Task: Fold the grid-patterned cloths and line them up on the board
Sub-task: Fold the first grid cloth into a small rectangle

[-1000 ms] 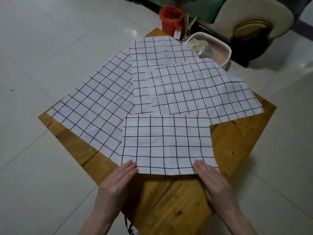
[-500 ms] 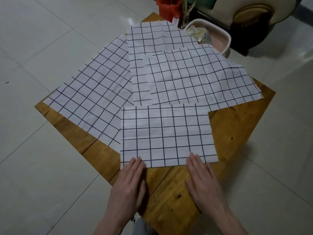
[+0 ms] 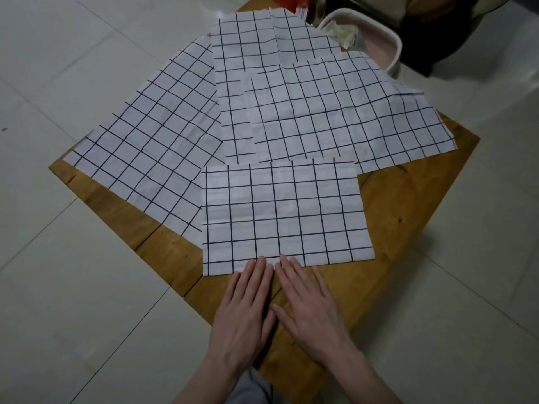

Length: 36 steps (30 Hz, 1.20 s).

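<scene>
Change: both hands slid inward along the near edge of the folded cloth since a second ago, from its two corners to side by side at the middle.
Folded cloth (image 3: 284, 214): rectangle, white with dark grid, flat on the table, nearest to the person; far edge overlaps the other cloths; near edge under the fingertips.
Left hand (image 3: 245, 313): flat, palm down, fingers straight and together, tips pressing on the near edge of the folded cloth; grips nothing.
Right hand (image 3: 309, 310): flat, palm down, fingers straight and slightly spread, longest tips touching the same edge; just beside the left hand, thumbs almost meeting; grips nothing.
Left cloth (image 3: 151, 147): unfolded, lying at an angle over the left corner of the table.
Middle cloth (image 3: 248, 53): unfolded, reaching the far corner, partly under the right cloth.
Right cloth (image 3: 335, 112): unfolded, creased, on top of the middle cloth, far corner near the tub.
Table (image 3: 408, 228): wooden board, set corner-on to the person, bare at the near and right sides.
Tub (image 3: 379, 39): white, rounded, past the far right edge, crumpled wrapper inside.
Red container (image 3: 287, 0): at the far corner, mostly cut off.
Floor (image 3: 73, 287): pale tiles.
</scene>
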Available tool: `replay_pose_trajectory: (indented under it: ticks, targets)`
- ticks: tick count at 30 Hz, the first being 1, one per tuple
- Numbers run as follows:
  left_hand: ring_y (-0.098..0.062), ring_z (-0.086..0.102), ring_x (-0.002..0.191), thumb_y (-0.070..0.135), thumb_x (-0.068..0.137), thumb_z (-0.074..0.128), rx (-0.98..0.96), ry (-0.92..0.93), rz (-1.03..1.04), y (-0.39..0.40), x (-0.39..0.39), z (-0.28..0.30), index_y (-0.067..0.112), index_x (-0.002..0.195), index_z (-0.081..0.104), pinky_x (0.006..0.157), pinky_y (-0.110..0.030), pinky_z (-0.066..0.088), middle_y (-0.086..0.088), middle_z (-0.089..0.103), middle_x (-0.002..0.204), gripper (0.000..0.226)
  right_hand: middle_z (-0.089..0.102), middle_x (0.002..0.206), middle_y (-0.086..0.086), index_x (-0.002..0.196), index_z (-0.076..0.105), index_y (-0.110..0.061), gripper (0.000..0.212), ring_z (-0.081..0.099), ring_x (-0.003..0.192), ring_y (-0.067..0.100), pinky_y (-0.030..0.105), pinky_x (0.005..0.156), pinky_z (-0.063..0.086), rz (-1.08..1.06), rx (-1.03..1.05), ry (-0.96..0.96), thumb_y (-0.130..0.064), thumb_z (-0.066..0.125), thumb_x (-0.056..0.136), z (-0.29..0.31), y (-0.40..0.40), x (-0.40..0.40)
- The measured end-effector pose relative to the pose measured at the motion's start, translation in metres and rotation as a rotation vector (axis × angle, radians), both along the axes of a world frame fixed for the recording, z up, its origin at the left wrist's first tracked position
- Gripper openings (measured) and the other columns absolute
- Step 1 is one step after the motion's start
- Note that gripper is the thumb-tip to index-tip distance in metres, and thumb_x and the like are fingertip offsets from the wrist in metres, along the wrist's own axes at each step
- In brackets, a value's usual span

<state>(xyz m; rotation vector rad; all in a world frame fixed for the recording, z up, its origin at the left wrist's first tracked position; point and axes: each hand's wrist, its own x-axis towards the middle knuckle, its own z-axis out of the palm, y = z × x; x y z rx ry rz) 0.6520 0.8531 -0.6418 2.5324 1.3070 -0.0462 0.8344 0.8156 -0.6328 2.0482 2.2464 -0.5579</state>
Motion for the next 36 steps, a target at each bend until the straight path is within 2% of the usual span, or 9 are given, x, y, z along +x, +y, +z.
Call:
replay_pose_trajectory:
  ticks: [7, 16, 24, 29, 36]
  targets:
    - [-0.018, 0.009, 0.163, 0.055, 0.111, 0.03, -0.055, 0.042, 0.01, 0.005, -0.014, 0.002, 0.017, 0.168, 0.015, 0.127, -0.044, 0.017, -0.001, 0.011, 0.176, 0.071, 0.008, 0.174, -0.002, 0.166, 0.014, -0.018, 0.073, 0.007, 0.16, 0.014, 0.048, 0.124, 0.013, -0.025, 0.0, -0.025, -0.062, 0.025, 0.108, -0.001, -0.004, 0.018]
    - [-0.017, 0.007, 0.163, 0.056, 0.11, 0.032, -0.088, 0.028, 0.015, 0.006, -0.016, 0.001, 0.017, 0.168, 0.013, 0.128, -0.042, 0.014, 0.0, 0.011, 0.176, 0.072, 0.007, 0.174, -0.002, 0.166, 0.012, -0.018, 0.072, 0.006, 0.16, 0.014, 0.05, 0.124, 0.013, -0.125, 0.001, -0.053, -0.061, 0.019, 0.109, -0.003, -0.016, 0.057]
    - [-0.017, 0.008, 0.163, 0.058, 0.109, 0.033, -0.084, 0.029, -0.011, 0.013, -0.022, 0.002, 0.02, 0.168, 0.013, 0.128, -0.052, 0.015, 0.003, 0.011, 0.176, 0.073, 0.012, 0.174, 0.0, 0.166, 0.015, -0.017, 0.072, 0.012, 0.16, 0.016, 0.052, 0.124, 0.016, -0.184, 0.05, -0.06, -0.059, 0.021, 0.108, -0.005, -0.021, 0.086]
    - [-0.018, 0.011, 0.162, 0.057, 0.109, 0.03, -0.05, 0.031, -0.011, 0.014, -0.024, 0.002, 0.022, 0.168, 0.018, 0.127, -0.059, 0.014, 0.004, 0.015, 0.176, 0.07, 0.011, 0.174, 0.0, 0.166, 0.011, -0.018, 0.071, 0.007, 0.16, 0.014, 0.048, 0.127, 0.009, -0.305, 0.034, -0.065, -0.059, 0.016, 0.108, -0.004, -0.028, 0.107]
    - [-0.019, 0.011, 0.163, 0.054, 0.108, 0.036, -0.037, 0.019, -0.01, 0.014, -0.023, 0.002, 0.022, 0.168, 0.019, 0.128, -0.06, 0.012, 0.003, 0.015, 0.176, 0.07, 0.013, 0.174, -0.001, 0.166, 0.013, -0.019, 0.069, 0.007, 0.16, 0.014, 0.049, 0.127, 0.011, -0.335, 0.053, -0.048, -0.058, 0.016, 0.109, -0.006, -0.029, 0.108]
